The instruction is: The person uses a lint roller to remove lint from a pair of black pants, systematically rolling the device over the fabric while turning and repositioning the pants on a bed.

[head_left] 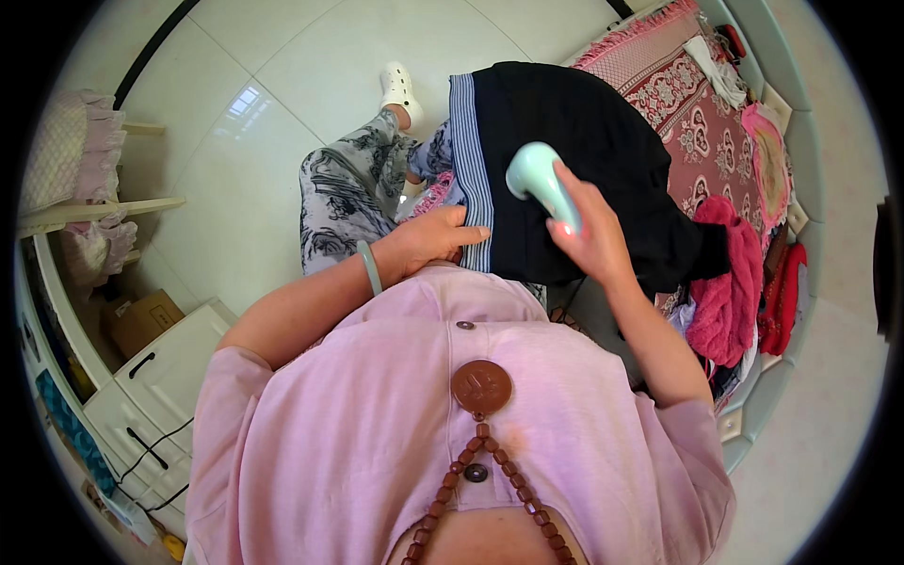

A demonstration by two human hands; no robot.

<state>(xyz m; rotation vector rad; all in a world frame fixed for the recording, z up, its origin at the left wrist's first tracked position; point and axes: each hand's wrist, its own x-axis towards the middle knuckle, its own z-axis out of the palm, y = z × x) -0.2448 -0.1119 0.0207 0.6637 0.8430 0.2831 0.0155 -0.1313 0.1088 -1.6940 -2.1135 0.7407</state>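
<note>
A black garment [584, 122] with a blue-and-white striped ribbed band [471, 169] lies spread over my lap and the seat beside me. My left hand [438, 237] is closed on the striped band, thumb on top and fingers partly hidden beneath the cloth. In my right hand [595, 226] is a mint-green fabric shaver [541, 174], its round head over the black cloth. A small red light glows near the lower end of its handle. Whether the head touches the cloth, I cannot tell.
To the right, a patterned red cover [702, 141] lies on the sofa, with a pink fluffy cloth [725, 292] and white gloves [716, 71]. White drawers [155, 372], a cardboard box [141, 320] and a cushioned chair [71, 151] stand at left. A white clog [400, 91] is on my foot.
</note>
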